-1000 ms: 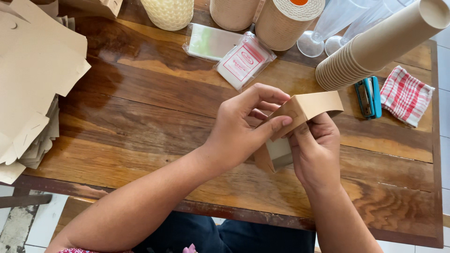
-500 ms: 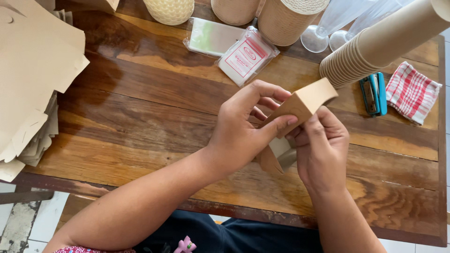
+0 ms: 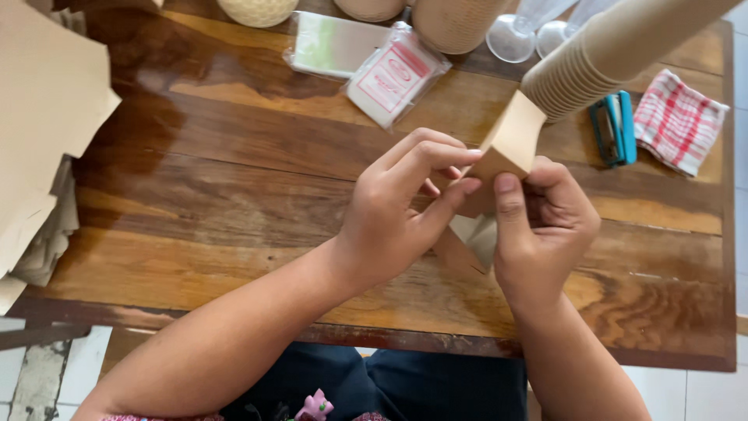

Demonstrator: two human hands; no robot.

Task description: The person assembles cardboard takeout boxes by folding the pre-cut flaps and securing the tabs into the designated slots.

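- Wooden table (image 3: 234, 187), dark glossy planks, tiled floor showing at the 7 o'clock corner.
- Vs half a second back: brown cardboard piece (image 3: 510, 144) is tilted steeper; its free end now points to about 1 o'clock, closer to the paper cup stack (image 3: 608, 54).
- Hands have barely shifted; both sit just right of centre, above the table's near edge.
- Left hand (image 3: 397, 214): fingers curled, pinching the cardboard piece's lower left edge.
- Right hand (image 3: 545, 226): closed on the piece from the right, thumb pressed flat on its face.
- Lower part of the piece is hidden between the hands; probably a folded flap, can't confirm.
- Counts: 1 cup stack at 1 o'clock, 1 blue stapler (image 3: 615, 129) at 2 o'clock, 1 red checked cloth (image 3: 678, 121) just beside it.
- 2 clear plastic packets (image 3: 393, 74) at 12 o'clock, 2 upturned clear glasses (image 3: 514, 39) behind them.
- 1 pile of flat cardboard sheets (image 3: 43, 132) at 9 o'clock.
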